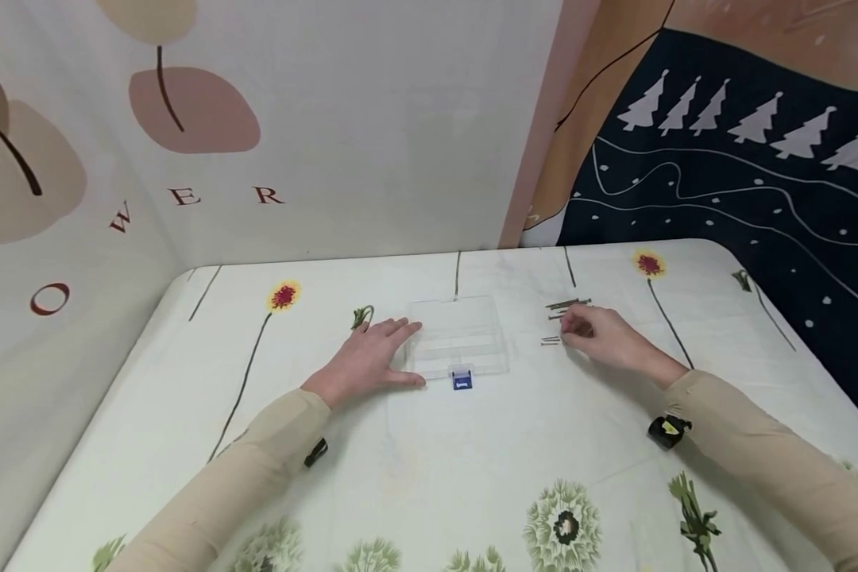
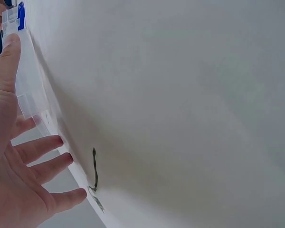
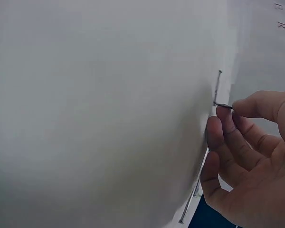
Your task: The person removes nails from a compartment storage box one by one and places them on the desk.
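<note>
A clear plastic compartment box (image 1: 465, 352) with a blue latch (image 1: 461, 381) lies on the tablecloth in the head view. My left hand (image 1: 369, 359) rests along its left side, fingers spread and thumb stretched toward the near edge. In the left wrist view the thumb overlaps the box (image 2: 32, 78). To the right of the box, my right hand (image 1: 606, 338) pinches a small dark nail (image 3: 223, 105) between thumb and index finger, just above the cloth. Several longer nails (image 1: 562, 305) lie beyond these fingers, and a few short nails (image 1: 550, 342) lie left of them.
A white tablecloth (image 1: 457, 453) with printed flowers covers the table. Behind it hangs a pale printed curtain (image 1: 372, 143), with a dark cloth patterned with trees (image 1: 686, 175) at the right. A black wrist device (image 1: 668, 431) sits at the right cuff.
</note>
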A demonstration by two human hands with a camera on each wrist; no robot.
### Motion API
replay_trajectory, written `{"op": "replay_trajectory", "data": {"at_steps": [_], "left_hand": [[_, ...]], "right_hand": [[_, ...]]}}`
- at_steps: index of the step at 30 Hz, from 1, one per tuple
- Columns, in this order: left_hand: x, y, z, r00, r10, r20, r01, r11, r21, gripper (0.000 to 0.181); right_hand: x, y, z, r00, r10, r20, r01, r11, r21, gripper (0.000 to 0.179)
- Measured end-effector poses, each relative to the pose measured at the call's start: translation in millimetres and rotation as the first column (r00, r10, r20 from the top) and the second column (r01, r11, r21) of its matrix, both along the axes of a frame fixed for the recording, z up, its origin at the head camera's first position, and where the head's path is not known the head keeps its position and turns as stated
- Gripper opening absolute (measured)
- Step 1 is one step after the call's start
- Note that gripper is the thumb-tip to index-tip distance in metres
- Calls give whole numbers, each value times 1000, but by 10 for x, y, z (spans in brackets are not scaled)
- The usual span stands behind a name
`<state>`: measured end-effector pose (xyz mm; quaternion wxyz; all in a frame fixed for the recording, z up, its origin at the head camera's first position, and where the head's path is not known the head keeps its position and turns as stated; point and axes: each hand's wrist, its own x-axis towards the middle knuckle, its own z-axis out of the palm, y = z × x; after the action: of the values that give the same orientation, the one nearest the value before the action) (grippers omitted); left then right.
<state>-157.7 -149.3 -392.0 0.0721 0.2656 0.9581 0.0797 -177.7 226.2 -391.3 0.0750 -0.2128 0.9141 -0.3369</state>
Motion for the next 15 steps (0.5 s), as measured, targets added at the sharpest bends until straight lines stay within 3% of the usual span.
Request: {"op": "replay_trajectory", "data": {"at_steps": [6,15], "left_hand": [[7,-22,-7,1000,1,-6,-1,1000,0,92],[30,-110,-12,1000,11,16,-12,999,33,94]], "right_hand": [[-3,50,-23,1000,15,-6,-15,999,28,6],[-6,198,50,999,-33,31,33,999,26,19]]}}
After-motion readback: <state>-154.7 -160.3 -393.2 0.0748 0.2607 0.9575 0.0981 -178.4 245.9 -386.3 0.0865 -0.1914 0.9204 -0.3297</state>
